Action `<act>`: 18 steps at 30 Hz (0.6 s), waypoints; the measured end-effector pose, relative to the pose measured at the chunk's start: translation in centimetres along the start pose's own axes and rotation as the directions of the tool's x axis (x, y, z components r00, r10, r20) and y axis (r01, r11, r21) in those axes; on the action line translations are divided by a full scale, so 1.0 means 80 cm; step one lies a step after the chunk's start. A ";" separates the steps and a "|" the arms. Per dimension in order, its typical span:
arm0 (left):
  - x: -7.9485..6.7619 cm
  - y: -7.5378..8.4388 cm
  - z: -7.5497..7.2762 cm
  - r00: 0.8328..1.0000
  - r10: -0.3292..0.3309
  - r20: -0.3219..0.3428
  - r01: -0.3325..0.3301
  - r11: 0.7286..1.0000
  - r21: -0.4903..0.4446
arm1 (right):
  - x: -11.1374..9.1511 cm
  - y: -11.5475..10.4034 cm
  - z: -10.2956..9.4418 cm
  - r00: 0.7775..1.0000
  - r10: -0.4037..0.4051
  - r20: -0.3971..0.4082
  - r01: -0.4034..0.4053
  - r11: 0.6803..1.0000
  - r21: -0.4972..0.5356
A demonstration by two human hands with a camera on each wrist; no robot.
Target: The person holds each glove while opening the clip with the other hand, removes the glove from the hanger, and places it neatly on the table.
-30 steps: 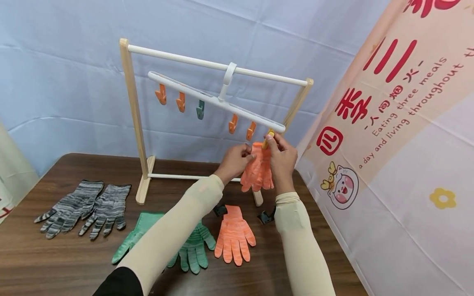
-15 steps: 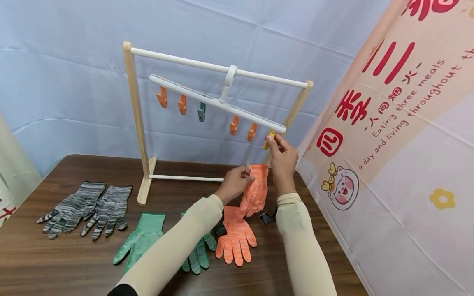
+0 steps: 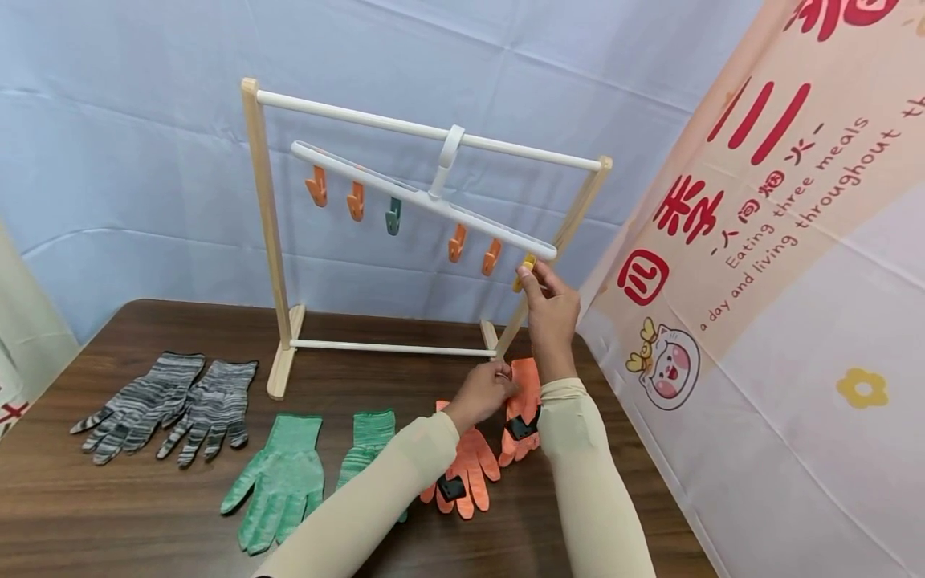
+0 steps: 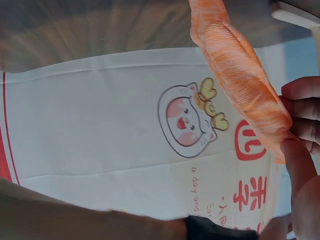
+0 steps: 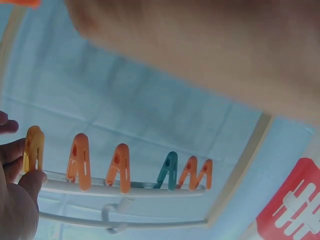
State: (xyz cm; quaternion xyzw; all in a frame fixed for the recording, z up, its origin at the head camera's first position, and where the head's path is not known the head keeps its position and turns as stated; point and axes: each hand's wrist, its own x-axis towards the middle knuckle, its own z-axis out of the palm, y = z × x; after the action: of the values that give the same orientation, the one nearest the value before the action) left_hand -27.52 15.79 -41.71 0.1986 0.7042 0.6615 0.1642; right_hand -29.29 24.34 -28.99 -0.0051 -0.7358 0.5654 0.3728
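Observation:
My left hand (image 3: 482, 392) pinches the cuff of an orange knit glove (image 3: 526, 381), which hangs fingers down beside the right forearm. In the left wrist view that glove (image 4: 245, 80) stretches away from the thumb and fingertips. Higher up, my right hand (image 3: 555, 313) pinches a yellow clothespin (image 3: 520, 281) at the low right end of a tilted white hanger (image 3: 499, 233). The right wrist view shows the yellow clothespin (image 5: 34, 150) between thumb and fingers, with no glove in it. A second orange glove (image 3: 477, 461) lies on the table, partly hidden by the left wrist.
A wooden stand (image 3: 266, 217) with a white top rod (image 3: 361, 119) carries the hanger. Several orange clothespins (image 3: 456, 243) and a green clothespin (image 3: 393, 217) hang from it. Green gloves (image 3: 278, 482) and grey striped gloves (image 3: 217, 401) lie on the table (image 3: 108, 522).
The left hand has drawn the orange glove down and away from the yellow clothespin, toward the table. The right hand has stayed at the clothespin.

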 end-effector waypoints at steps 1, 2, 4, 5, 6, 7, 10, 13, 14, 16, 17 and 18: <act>0.000 -0.003 0.004 1.000 -0.015 0.007 0.015 1.000 -0.012 | -0.002 -0.004 0.000 1.000 0.001 0.006 -0.001 1.000 0.003; 0.000 -0.005 0.008 0.999 -0.029 0.016 0.030 0.999 -0.027 | -0.004 -0.009 -0.001 1.000 -0.001 0.012 0.001 1.000 0.004; 0.000 -0.011 0.014 0.998 -0.058 0.028 0.060 0.997 -0.057 | -0.008 -0.018 -0.002 1.000 -0.002 0.021 0.002 1.000 0.007; 0.000 -0.014 0.016 0.997 -0.066 0.028 0.067 0.995 -0.069 | -0.010 -0.021 -0.002 1.000 -0.001 0.022 0.001 1.000 0.006; -0.001 -0.017 0.018 0.997 -0.076 0.024 0.078 0.994 -0.082 | -0.011 -0.022 -0.003 1.000 0.001 0.024 -0.001 1.000 0.010; -0.001 -0.020 0.019 0.996 -0.083 0.017 0.084 0.993 -0.088 | -0.011 -0.023 -0.003 1.000 0.001 0.025 -0.002 1.000 0.012; 0.001 -0.032 0.019 0.993 -0.118 -0.012 0.116 0.987 -0.113 | -0.008 -0.017 -0.004 0.999 0.009 0.034 -0.010 1.000 0.026; 0.001 -0.042 0.013 0.986 -0.160 -0.041 0.156 0.984 -0.084 | -0.003 -0.004 -0.003 0.999 0.005 0.039 -0.006 0.999 0.034; 0.002 -0.046 0.012 0.984 -0.174 -0.047 0.170 0.983 -0.070 | -0.002 0.001 -0.003 0.999 0.000 0.035 -0.001 0.999 0.032; 0.003 -0.052 0.008 0.978 -0.200 -0.063 0.198 0.980 -0.031 | 0.002 0.010 -0.001 0.999 -0.014 0.029 0.013 1.000 0.026; 0.004 -0.054 0.007 0.975 -0.210 -0.076 0.210 0.978 -0.005 | 0.002 0.011 0.000 0.999 -0.023 0.028 0.022 1.000 0.020; 0.005 -0.057 0.006 0.971 -0.222 -0.090 0.225 0.974 0.018 | 0.002 0.012 0.001 0.999 -0.030 0.029 0.029 0.999 0.018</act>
State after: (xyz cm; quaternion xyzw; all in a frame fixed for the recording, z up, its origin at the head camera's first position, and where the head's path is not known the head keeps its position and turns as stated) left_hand -27.91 16.15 -46.29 0.0911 0.7379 0.6370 0.2038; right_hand -29.88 24.72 -29.73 0.0174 -0.7363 0.5660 0.3703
